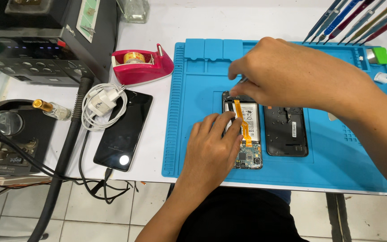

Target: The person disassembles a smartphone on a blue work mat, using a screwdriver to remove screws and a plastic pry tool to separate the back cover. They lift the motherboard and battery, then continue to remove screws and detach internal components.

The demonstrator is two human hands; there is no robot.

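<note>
- Room lies bare on the blue mat [337, 157], right of the back cover [286, 131].
- Your left hand [213, 143] presses flat on the opened phone [243, 130] mid-mat.
- Your right hand [276, 74] pinches a thin tool [242, 81] at the phone's top edge.

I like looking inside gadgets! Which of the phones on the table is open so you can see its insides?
The opened phone on the blue mat, under both hands, shows its battery and orange ribbon cable. The black phone left of the mat is closed.

white table [166, 27], blue mat [337, 152], tape dispenser [142, 67]
</note>
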